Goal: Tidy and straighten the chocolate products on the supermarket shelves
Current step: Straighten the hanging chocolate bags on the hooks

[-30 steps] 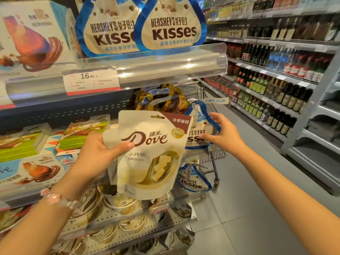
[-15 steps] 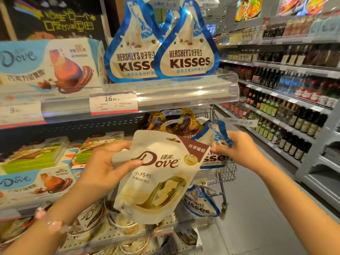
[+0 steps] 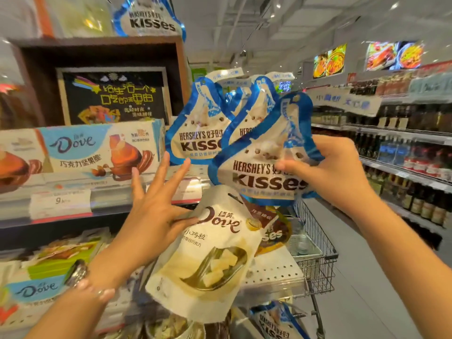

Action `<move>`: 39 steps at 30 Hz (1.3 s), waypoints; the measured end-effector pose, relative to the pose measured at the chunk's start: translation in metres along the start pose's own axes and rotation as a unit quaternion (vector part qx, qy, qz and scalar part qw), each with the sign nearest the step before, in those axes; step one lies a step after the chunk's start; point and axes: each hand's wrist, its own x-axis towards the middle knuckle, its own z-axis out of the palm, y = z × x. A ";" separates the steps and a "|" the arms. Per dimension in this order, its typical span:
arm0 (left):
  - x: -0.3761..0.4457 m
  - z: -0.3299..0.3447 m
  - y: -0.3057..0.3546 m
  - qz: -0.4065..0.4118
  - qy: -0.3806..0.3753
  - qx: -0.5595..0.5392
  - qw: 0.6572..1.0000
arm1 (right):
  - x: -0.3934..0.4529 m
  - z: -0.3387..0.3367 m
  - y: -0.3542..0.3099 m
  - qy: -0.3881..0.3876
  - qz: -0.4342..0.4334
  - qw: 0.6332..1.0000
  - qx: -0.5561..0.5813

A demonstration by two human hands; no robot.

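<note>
Dove pouch [image 3: 212, 260] front-centre, below the Kisses bag [image 3: 264, 172]. Two more Kisses bags [image 3: 195, 133] behind it on the shelf [image 3: 110, 206]; Dove boxes [image 3: 97, 150] left of those. Shopping cart [image 3: 315, 255] right, behind the pouch.

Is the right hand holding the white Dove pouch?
No, the right hand grips a blue Hershey's Kisses bag; the left hand pinches the Dove pouch.

Two bare forearms enter from the lower edge, neither covered by a sleeve. The left hand [image 3: 156, 211] has a beaded bracelet [image 3: 80, 274] of pale pink and metallic beads at its wrist. The right hand [image 3: 335, 174] wears nothing.
</note>
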 end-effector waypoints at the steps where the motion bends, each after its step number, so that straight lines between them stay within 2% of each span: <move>1: 0.001 0.000 -0.002 -0.009 0.001 -0.005 1.000 | 0.006 0.003 -0.002 0.011 -0.004 1.000 0.025; 8: 0.006 0.006 -0.007 -0.033 0.008 0.012 0.999 | 0.051 0.037 -0.011 0.063 0.004 0.983 0.172; 12: 0.006 0.007 -0.007 -0.028 0.007 0.012 0.999 | 0.074 0.063 -0.010 0.063 -0.011 0.987 0.146; 17: 0.005 0.006 -0.006 -0.026 0.000 0.009 1.000 | 0.092 0.087 -0.008 -0.049 -0.052 0.996 0.051; 22: 0.005 0.006 -0.004 -0.036 -0.011 0.014 0.999 | 0.107 0.091 0.001 -0.131 -0.013 0.991 0.033; 25: 0.004 0.008 -0.003 -0.040 -0.005 0.019 0.999 | 0.117 0.086 -0.004 -0.208 -0.005 0.978 -0.028; 29: 0.002 0.012 -0.001 -0.039 -0.007 0.029 0.999 | 0.121 0.081 -0.008 -0.244 0.009 0.968 -0.047; 31: 0.001 0.011 -0.002 -0.036 -0.009 0.021 0.999 | 0.116 0.080 -0.005 -0.218 -0.005 0.975 -0.046; 35: -0.003 0.008 -0.005 -0.027 -0.005 0.006 1.000 | 0.096 0.076 -0.002 -0.112 -0.035 0.993 -0.012; 39: -0.010 0.011 0.001 0.000 -0.002 -0.008 1.000 | 0.070 0.068 0.004 -0.020 -0.087 0.996 -0.018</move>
